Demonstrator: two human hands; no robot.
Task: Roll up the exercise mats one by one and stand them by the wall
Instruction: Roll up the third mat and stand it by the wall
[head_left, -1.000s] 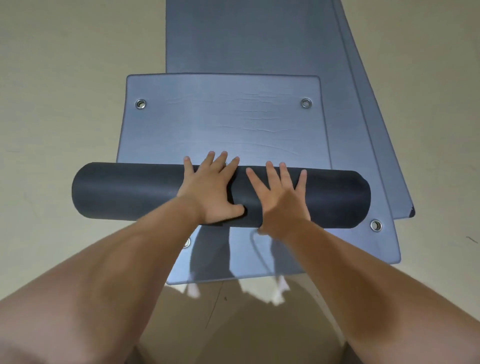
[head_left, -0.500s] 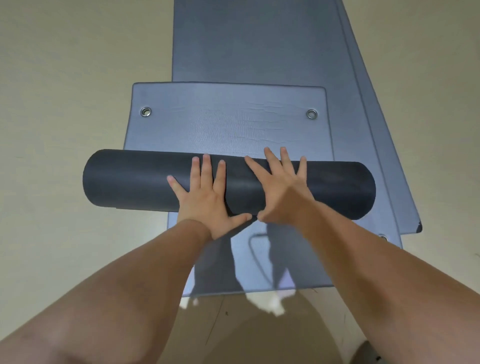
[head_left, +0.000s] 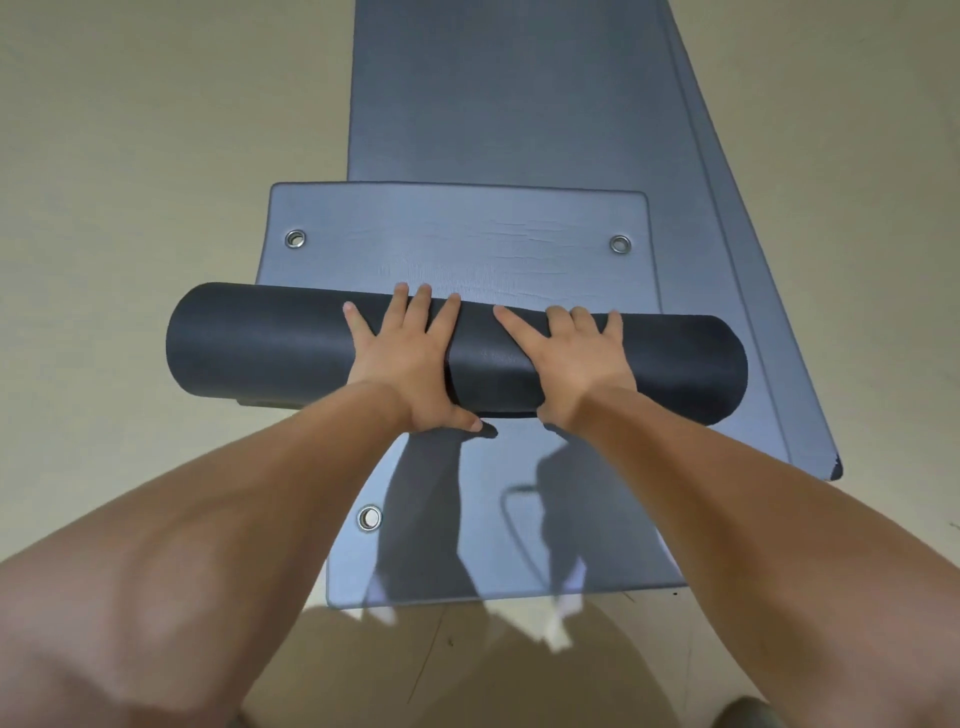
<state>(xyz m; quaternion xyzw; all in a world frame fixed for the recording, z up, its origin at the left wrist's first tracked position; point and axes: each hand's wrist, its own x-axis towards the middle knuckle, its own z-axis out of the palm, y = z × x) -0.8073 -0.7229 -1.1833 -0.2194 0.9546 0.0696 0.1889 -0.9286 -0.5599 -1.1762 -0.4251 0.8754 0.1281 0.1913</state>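
Atop dark roll (head_left: 260, 345): left hand (head_left: 410, 358), right hand (head_left: 571, 358) flat, fingers spread.

The floor (head_left: 135, 171) is a smooth, pale beige surface, evenly lit, with a few faint scuffs. Near the bottom edge a broad soft shadow (head_left: 467, 670) darkens it, crossed by thin dark scratch lines (head_left: 427, 656). A dark rounded shape (head_left: 748, 716) at the bottom right corner is cut off and cannot be identified.

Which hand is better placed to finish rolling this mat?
Probably left: the left hand sits nearer the middle of the roll, fingertips at its far edge; the right hand lies further off-centre.
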